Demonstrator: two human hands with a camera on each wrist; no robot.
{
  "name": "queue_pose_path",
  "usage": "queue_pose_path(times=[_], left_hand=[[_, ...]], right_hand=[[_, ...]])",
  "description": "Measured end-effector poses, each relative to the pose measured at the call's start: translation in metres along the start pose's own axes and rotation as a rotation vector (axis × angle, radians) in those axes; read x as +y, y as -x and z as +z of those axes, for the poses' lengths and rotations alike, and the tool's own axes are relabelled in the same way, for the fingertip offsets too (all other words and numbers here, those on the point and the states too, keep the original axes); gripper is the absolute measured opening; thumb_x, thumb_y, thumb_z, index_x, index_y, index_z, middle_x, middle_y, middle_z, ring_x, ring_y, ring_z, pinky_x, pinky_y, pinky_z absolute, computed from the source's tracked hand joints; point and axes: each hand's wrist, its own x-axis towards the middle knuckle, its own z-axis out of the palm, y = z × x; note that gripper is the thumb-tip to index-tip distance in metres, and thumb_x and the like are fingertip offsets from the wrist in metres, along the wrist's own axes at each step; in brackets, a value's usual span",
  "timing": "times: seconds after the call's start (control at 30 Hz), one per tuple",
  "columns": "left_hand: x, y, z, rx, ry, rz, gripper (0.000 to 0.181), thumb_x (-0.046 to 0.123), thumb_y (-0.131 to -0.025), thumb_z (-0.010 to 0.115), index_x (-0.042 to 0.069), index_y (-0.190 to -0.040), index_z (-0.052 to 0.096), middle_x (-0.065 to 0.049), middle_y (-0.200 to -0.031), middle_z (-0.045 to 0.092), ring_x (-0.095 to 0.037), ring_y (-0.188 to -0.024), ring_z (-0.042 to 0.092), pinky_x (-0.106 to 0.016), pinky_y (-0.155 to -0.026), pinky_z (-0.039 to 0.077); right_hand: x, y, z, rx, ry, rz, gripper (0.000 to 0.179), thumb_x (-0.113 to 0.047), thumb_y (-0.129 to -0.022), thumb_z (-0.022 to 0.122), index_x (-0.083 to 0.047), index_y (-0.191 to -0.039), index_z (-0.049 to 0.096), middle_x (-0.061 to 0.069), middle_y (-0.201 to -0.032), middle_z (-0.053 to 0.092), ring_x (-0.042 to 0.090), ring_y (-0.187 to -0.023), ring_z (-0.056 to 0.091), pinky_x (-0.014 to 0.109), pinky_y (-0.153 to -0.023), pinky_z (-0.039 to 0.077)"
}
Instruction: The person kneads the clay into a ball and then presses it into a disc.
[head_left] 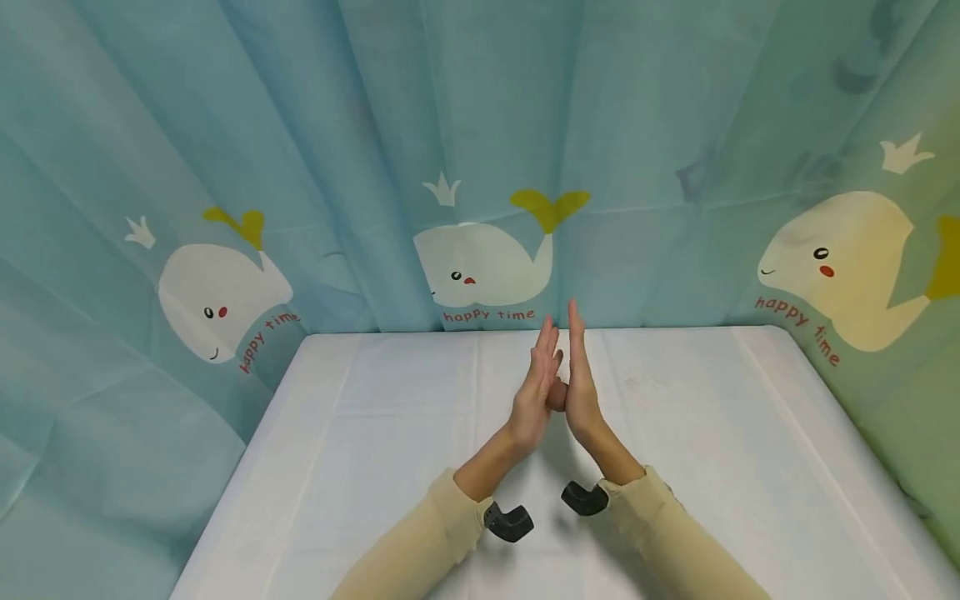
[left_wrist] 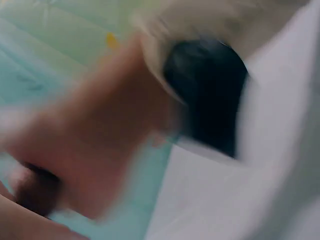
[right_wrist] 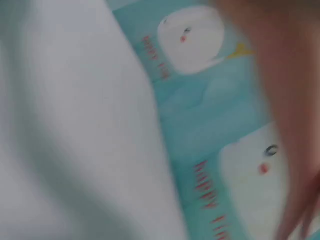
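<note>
Over the white table, both hands are raised and face each other palm to palm, their fingers straight and pointing away from me. Between the palms of the left hand point(head_left: 532, 404) and the right hand point(head_left: 581, 392) sits a small brown rounded lump point(head_left: 557, 395), its kind unclear. The palms press it from both sides, and most of it is hidden. Motion blurs the left wrist view, where a dark brown part of the lump point(left_wrist: 37, 192) shows between the hands. A blurred hand fills the right edge of the right wrist view, without the lump being clearly visible.
A white cloth covers the table point(head_left: 390, 450). Behind and around it hangs a blue-green curtain point(head_left: 645, 167) printed with white whales and lettering. Black curved mounts point(head_left: 510, 523) sit on both wrists, below the beige sleeves point(head_left: 420, 542).
</note>
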Motion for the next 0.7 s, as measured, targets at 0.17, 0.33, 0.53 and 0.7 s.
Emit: queue_pose_path(times=[0.17, 0.33, 0.53, 0.7], left_hand=[[0.001, -0.009, -0.008, 0.106, -0.105, 0.048, 0.073, 0.062, -0.107, 0.008, 0.021, -0.166, -0.006, 0.002, -0.172, -0.008, -0.023, -0.158, -0.003, -0.055, -0.124, -0.001], [-0.01, -0.01, -0.012, 0.127, -0.16, -0.068, 0.077, 0.066, -0.105, 0.003, 0.021, -0.166, -0.008, -0.001, -0.172, -0.008, -0.025, -0.158, 0.003, -0.058, -0.124, 0.001], [-0.006, -0.002, 0.001, 0.035, -0.081, -0.012, 0.073, 0.061, -0.107, 0.005, 0.019, -0.165, -0.011, -0.002, -0.172, -0.012, -0.023, -0.158, -0.005, -0.048, -0.126, 0.003], [0.002, -0.003, 0.0, 0.095, -0.092, 0.112, 0.072, 0.056, -0.109, 0.009, 0.017, -0.164, -0.014, -0.002, -0.172, -0.013, -0.024, -0.158, -0.002, -0.049, -0.126, 0.003]], right_hand=[[0.008, 0.024, 0.013, -0.072, 0.003, 0.02, 0.055, -0.029, -0.113, 0.006, -0.025, -0.167, -0.001, -0.005, -0.172, -0.007, 0.018, -0.156, -0.015, 0.062, -0.12, -0.009], [-0.013, 0.027, 0.022, -0.056, 0.03, -0.155, 0.058, -0.032, -0.111, 0.014, -0.012, -0.166, 0.015, 0.0, -0.173, 0.004, 0.023, -0.157, -0.011, 0.068, -0.116, -0.01], [0.004, 0.002, 0.001, 0.008, -0.027, -0.052, 0.056, -0.038, -0.112, 0.012, -0.025, -0.166, 0.019, -0.01, -0.171, 0.007, 0.011, -0.156, -0.013, 0.054, -0.122, -0.01], [0.02, 0.012, 0.005, -0.052, -0.099, 0.028, 0.055, -0.034, -0.113, 0.006, -0.025, -0.167, 0.012, -0.011, -0.171, 0.002, 0.014, -0.156, -0.012, 0.048, -0.122, -0.001]])
